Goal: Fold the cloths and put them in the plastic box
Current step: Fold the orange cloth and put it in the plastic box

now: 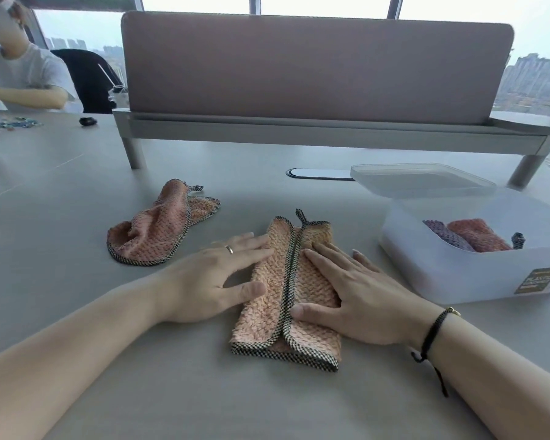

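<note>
Peach terry with a checked black-and-white hem, the folded cloth [288, 300] lay at the centre of the grey table [77, 249], its two side flaps meeting along a middle seam. The left hand [216, 277] lay flat, fingers straight, pressing the left flap; the right hand [353, 296] did likewise on the right flap, grasping nothing. At ten o'clock from the fold sat a crumpled cloth [159, 230] of the same make, well apart. At two o'clock stood the plastic box [458, 274], open, holding a purple cloth [445, 233] and a reddish cloth [477, 236]; its lid [419, 182] leaned on the far rim.
</note>
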`<action>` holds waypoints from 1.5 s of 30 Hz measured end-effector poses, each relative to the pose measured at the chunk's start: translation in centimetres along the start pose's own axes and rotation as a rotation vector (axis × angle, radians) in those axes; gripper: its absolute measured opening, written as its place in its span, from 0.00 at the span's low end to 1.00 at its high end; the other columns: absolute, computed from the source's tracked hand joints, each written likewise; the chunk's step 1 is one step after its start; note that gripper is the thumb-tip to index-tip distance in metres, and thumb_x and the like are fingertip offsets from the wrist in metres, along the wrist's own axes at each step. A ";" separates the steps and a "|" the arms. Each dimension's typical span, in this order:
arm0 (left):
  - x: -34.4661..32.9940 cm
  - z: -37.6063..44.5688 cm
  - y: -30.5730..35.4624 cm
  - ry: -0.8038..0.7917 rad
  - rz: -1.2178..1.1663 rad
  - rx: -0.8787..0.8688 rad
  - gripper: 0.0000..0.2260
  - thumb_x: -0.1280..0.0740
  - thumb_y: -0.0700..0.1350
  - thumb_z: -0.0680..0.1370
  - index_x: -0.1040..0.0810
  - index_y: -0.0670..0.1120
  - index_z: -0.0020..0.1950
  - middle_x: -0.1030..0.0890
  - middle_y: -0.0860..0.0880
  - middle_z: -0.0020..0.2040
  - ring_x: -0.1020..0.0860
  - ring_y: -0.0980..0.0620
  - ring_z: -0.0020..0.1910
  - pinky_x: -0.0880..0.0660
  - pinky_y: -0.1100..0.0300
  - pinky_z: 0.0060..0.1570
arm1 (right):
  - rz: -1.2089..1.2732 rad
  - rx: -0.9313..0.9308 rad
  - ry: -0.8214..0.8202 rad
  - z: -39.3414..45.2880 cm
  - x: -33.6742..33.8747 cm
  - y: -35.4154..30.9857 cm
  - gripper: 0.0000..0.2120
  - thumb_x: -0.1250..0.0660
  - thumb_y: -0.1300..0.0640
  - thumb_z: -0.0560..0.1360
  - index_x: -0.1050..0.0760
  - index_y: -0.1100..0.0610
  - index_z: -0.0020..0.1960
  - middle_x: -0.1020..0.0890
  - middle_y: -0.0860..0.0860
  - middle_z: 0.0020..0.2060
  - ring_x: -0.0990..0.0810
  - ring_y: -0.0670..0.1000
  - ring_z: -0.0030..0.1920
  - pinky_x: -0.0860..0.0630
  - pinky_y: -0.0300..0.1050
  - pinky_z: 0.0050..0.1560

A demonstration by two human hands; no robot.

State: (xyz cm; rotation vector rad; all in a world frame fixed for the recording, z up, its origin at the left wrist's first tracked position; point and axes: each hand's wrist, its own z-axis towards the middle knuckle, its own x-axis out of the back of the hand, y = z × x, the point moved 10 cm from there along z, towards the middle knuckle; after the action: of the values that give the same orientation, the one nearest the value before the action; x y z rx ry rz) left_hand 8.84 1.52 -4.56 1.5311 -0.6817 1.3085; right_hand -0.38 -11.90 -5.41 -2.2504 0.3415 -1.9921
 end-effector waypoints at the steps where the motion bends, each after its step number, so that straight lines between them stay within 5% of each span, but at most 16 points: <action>1: -0.3 0.1 0.1 -0.025 0.026 0.013 0.35 0.49 0.72 0.75 0.46 0.60 0.80 0.51 0.65 0.80 0.59 0.70 0.76 0.58 0.65 0.75 | 0.001 0.012 -0.004 0.0 0.0 0.0 0.52 0.53 0.17 0.64 0.61 0.43 0.79 0.58 0.40 0.79 0.63 0.38 0.77 0.61 0.50 0.78; 6: -1.9 0.1 0.4 -0.171 0.147 0.074 0.40 0.54 0.75 0.72 0.58 0.59 0.80 0.59 0.62 0.80 0.65 0.66 0.76 0.64 0.61 0.76 | 0.045 0.007 -0.051 -0.3 0.5 0.5 0.51 0.44 0.21 0.65 0.63 0.40 0.78 0.60 0.36 0.77 0.65 0.34 0.69 0.65 0.39 0.73; 9: -2.1 0.3 1.0 -0.164 0.178 0.051 0.43 0.55 0.78 0.70 0.60 0.60 0.80 0.61 0.62 0.79 0.68 0.66 0.75 0.61 0.54 0.78 | -0.008 0.056 -0.075 0.1 0.3 0.7 0.52 0.48 0.19 0.63 0.62 0.40 0.79 0.60 0.38 0.78 0.65 0.36 0.75 0.64 0.42 0.77; 18: -2.6 0.5 2.2 -0.205 0.226 0.035 0.44 0.53 0.77 0.70 0.61 0.58 0.80 0.62 0.61 0.79 0.64 0.64 0.77 0.61 0.55 0.78 | 0.092 0.169 0.039 0.4 0.9 0.1 0.50 0.42 0.19 0.61 0.51 0.36 0.78 0.55 0.35 0.78 0.61 0.35 0.76 0.58 0.51 0.79; 25: -1.8 0.1 0.3 -0.185 0.224 0.105 0.43 0.51 0.77 0.70 0.60 0.60 0.80 0.60 0.63 0.79 0.62 0.65 0.77 0.60 0.54 0.78 | 0.217 0.341 0.122 -1.0 1.1 -3.2 0.31 0.31 0.30 0.68 0.30 0.34 0.68 0.38 0.35 0.75 0.48 0.32 0.75 0.49 0.40 0.77; 32: -1.8 0.4 0.2 -0.133 0.172 0.088 0.44 0.56 0.79 0.69 0.59 0.60 0.80 0.60 0.62 0.80 0.63 0.65 0.77 0.61 0.54 0.78 | 0.343 0.288 0.145 -0.8 1.6 -2.4 0.15 0.26 0.39 0.67 0.22 0.47 0.47 0.26 0.33 0.65 0.30 0.31 0.65 0.32 0.40 0.67; 36: -0.8 0.5 0.2 -0.015 0.042 0.081 0.37 0.54 0.73 0.75 0.51 0.57 0.81 0.52 0.62 0.80 0.57 0.66 0.78 0.57 0.58 0.78 | 0.350 0.239 0.219 -0.7 2.2 -2.0 0.13 0.25 0.42 0.68 0.23 0.50 0.38 0.23 0.33 0.60 0.20 0.37 0.48 0.25 0.38 0.49; 39: 1.3 -0.1 -0.1 0.165 -0.077 0.085 0.30 0.48 0.68 0.77 0.33 0.58 0.75 0.36 0.64 0.75 0.41 0.66 0.75 0.44 0.65 0.74 | 0.405 0.208 0.280 -0.8 3.0 -1.3 0.14 0.24 0.43 0.68 0.22 0.51 0.35 0.20 0.36 0.55 0.21 0.44 0.36 0.25 0.41 0.39; 41: 2.9 -0.8 0.2 0.289 -0.113 0.053 0.19 0.39 0.62 0.76 0.21 0.56 0.61 0.24 0.63 0.64 0.24 0.59 0.63 0.29 0.62 0.63 | 0.435 0.194 0.294 -0.9 3.2 -0.8 0.10 0.23 0.44 0.68 0.20 0.49 0.36 0.20 0.38 0.52 0.18 0.47 0.42 0.23 0.47 0.45; 43: 3.9 -1.4 1.0 0.364 -0.148 -0.017 0.05 0.31 0.52 0.74 0.19 0.53 0.47 0.20 0.60 0.50 0.19 0.54 0.47 0.23 0.55 0.49 | 0.441 0.214 0.304 -1.1 3.5 -0.5 0.04 0.24 0.53 0.69 0.18 0.46 0.39 0.20 0.40 0.50 0.18 0.46 0.47 0.23 0.48 0.51; 45: 3.9 -1.7 1.7 0.349 -0.199 -0.077 0.03 0.28 0.42 0.71 0.18 0.51 0.42 0.19 0.58 0.43 0.19 0.55 0.44 0.23 0.53 0.46 | 0.425 0.230 0.269 -1.2 3.6 -0.5 0.16 0.30 0.67 0.69 0.18 0.44 0.40 0.21 0.41 0.49 0.21 0.44 0.54 0.26 0.44 0.56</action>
State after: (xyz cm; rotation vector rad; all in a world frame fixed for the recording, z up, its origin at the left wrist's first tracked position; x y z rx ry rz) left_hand 7.75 3.10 -0.42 1.2332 -0.3439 1.3364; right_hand -1.11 -12.26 -1.64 -1.6140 0.5335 -1.9777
